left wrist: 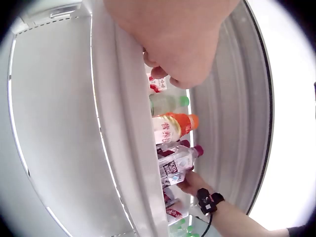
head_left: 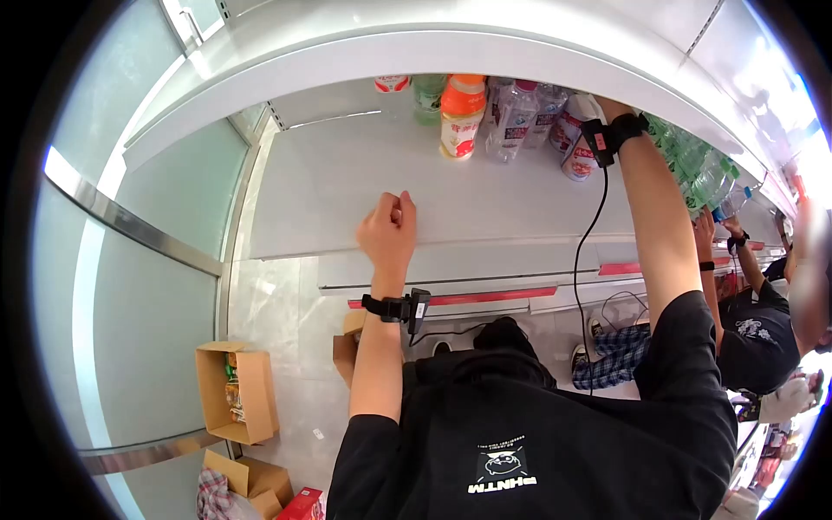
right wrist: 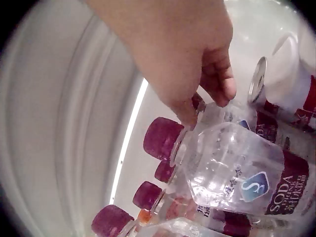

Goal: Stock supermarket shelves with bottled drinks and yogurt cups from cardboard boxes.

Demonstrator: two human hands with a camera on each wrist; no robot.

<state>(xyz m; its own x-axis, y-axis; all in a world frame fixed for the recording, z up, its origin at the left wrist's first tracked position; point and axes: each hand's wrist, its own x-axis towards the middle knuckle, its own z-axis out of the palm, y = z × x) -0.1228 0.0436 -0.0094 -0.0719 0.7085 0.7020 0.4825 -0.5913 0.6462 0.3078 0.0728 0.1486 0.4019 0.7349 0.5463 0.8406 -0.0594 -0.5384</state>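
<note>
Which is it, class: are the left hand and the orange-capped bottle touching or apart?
Apart. The head view shows it: a stretch of shelf is plainly visible between the left hand and the orange-capped bottle.

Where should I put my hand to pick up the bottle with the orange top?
I'd hold the orange-topped bottle round its labelled middle, coming from the front. It stands upright with open shelf before it. The upper shelf hangs over the top, and the soda bottles crowd one side.
</note>
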